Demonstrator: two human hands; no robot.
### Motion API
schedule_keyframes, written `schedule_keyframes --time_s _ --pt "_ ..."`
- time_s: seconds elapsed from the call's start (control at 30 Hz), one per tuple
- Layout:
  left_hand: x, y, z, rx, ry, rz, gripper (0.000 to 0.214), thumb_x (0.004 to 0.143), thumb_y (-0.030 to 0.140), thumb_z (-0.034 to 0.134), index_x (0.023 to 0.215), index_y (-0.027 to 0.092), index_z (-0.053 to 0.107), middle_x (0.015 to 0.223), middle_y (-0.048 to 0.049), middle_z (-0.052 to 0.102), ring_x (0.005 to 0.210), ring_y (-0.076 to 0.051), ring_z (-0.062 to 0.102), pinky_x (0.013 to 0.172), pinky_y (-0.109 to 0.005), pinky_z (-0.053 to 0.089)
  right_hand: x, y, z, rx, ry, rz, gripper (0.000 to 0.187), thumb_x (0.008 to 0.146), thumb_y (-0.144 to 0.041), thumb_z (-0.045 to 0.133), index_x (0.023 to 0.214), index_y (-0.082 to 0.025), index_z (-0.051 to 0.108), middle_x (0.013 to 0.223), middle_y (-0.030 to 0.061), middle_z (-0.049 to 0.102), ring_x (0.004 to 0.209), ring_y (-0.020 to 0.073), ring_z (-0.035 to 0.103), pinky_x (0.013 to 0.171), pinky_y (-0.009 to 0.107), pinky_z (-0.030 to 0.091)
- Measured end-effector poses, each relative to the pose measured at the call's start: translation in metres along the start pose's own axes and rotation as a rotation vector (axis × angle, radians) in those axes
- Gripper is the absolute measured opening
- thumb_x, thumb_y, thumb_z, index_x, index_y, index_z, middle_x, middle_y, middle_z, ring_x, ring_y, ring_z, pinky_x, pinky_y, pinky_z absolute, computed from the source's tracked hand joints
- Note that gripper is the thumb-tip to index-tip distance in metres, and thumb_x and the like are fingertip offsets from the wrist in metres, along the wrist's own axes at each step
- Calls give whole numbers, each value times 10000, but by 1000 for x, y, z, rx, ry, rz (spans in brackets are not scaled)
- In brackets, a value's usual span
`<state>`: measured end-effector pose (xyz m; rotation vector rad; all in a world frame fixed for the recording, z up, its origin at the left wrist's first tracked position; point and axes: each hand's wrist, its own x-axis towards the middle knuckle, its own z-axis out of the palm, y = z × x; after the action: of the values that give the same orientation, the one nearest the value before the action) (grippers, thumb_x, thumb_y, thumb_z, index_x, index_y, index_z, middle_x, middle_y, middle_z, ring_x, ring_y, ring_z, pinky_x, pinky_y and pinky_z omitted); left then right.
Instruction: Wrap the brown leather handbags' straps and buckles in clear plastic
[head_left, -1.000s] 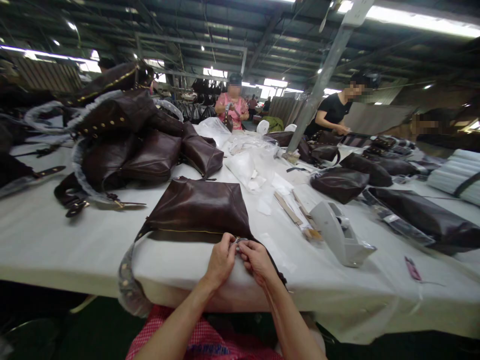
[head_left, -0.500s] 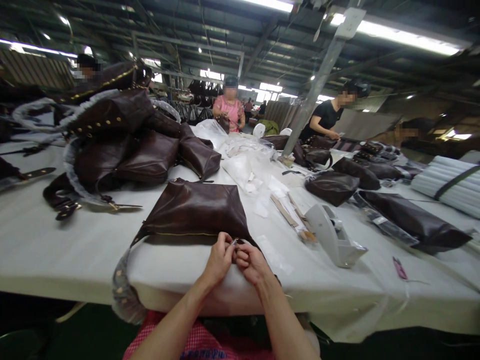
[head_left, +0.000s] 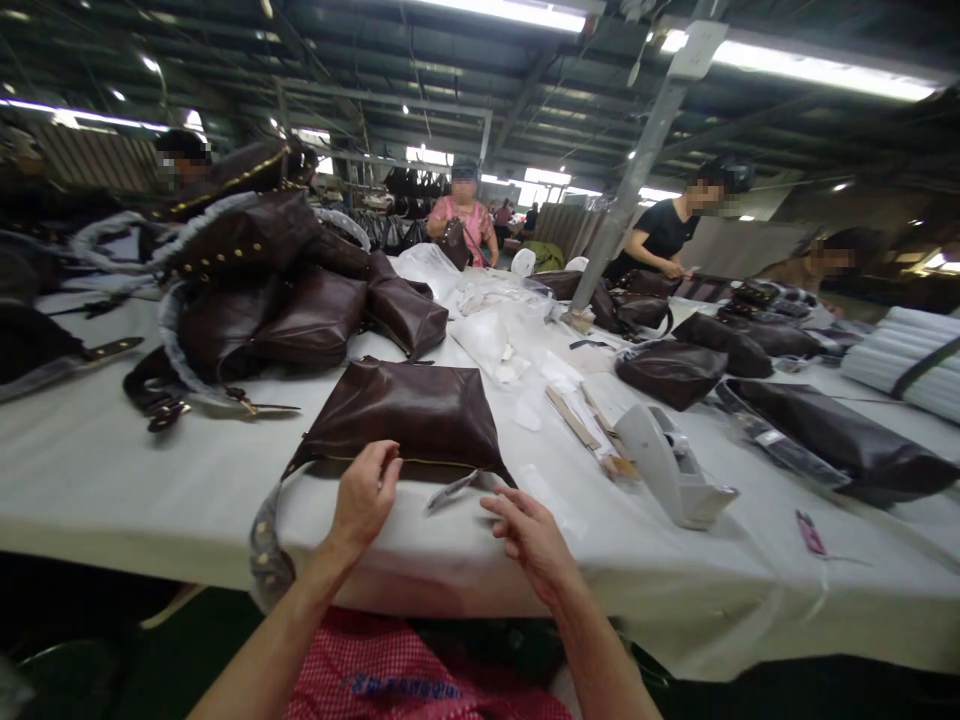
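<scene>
A dark brown leather bag (head_left: 405, 410) lies on the table before me, its gold zipper edge facing me. A zipper pull wrapped in clear plastic (head_left: 453, 490) hangs from the zipper's right end onto the white cloth. My left hand (head_left: 366, 495) is over the left-middle part of the zipper edge, fingers loosely bent and thumb apart, with nothing visible in it. My right hand (head_left: 529, 530) hovers just right of the wrapped pull, fingers apart and holding nothing. A plastic-wrapped strap (head_left: 268, 545) with gold studs droops from the bag's left end over the table edge.
Brown bags (head_left: 307, 315) are piled at the left. White plastic wrapping (head_left: 491, 340) lies behind my bag. To the right stand a grey tape dispenser (head_left: 667, 470), small pink snips (head_left: 810, 533) and another bag (head_left: 847, 430). A metal post (head_left: 630, 180) rises beyond; co-workers stand across the table.
My hands were together at the zipper's right end, fingers pinched on the pull. Now they have parted, the left moving left and the right slightly right, and the wrapped pull hangs loose.
</scene>
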<state>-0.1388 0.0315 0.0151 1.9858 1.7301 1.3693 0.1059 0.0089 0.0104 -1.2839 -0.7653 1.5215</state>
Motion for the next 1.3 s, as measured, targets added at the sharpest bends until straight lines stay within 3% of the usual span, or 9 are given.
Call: schedule_keyframes --time_s 0.1,0.2,0.47,0.63,0.7,0.8,0.93,1.1,1.3 --pt "3 -30 -32 356 154 93 323 878 268 473 1153 143 589 1239 -165 597 1194 -321 504 1014 -490 373 -9 -5 -26 -329 206 -292 413 694 -475 671 961 -161 642 855 81 713 567 129 569 424 208 392" --pt "4 -53 -46 541 64 89 484 829 221 548 1309 163 522 1414 -173 472 1306 -367 395 1038 -537 347 1 -9 -41 -649 349 -480 434 730 -497 569 993 -169 676 933 102 713 753 216 643 663 320 514" --pt "1 -86 -74 355 -23 -63 581 828 262 501 1384 114 426 1403 -174 472 1278 -282 466 1058 -438 395 50 1 -8 -991 96 -566 651 764 -400 497 1349 -115 491 1302 155 587 1192 302 557 1007 413 413" --pt "-34 -89 -105 479 -195 -216 467 833 296 502 1268 128 533 1140 -134 637 1056 -267 602 945 -409 473 47 -11 -12 -955 -71 -511 638 683 -261 583 1317 -202 535 1136 85 680 1014 272 630 912 392 447" --pt "-47 -79 -107 587 -151 -194 540 840 296 519 1336 89 472 1185 -188 603 1079 -305 583 939 -446 466 42 -18 -22 -900 -73 -442 614 622 -224 643 1235 -218 603 1031 56 708 906 247 643 842 363 465" --pt "-52 -54 -94 696 -31 -46 615 843 270 546 1412 91 398 1390 -259 444 1243 -387 460 1002 -542 386 37 -22 -31 -750 -66 -287 381 608 -193 657 986 -205 704 701 -17 679 597 161 587 608 276 460" --pt "-32 -26 -51 619 -88 298 561 863 174 502 1418 209 431 1508 -160 355 1385 -347 308 1112 -553 233 39 -18 -16 -525 -42 -195 58 681 -170 616 707 -187 665 473 -72 526 410 80 451 392 173 308" --pt "14 -27 8 612 -139 442 587 844 94 471 1404 270 456 1532 -120 321 1415 -361 247 1097 -638 172 47 -22 3 -410 -71 -153 54 691 -141 660 706 -168 615 574 -31 591 461 81 532 383 147 380" --pt "46 -38 17 561 -210 412 651 780 30 481 1390 259 470 1554 -111 271 1430 -359 204 1093 -653 168 29 -33 -29 -186 -200 111 213 790 -315 679 848 -117 626 720 72 678 571 145 636 530 297 565"
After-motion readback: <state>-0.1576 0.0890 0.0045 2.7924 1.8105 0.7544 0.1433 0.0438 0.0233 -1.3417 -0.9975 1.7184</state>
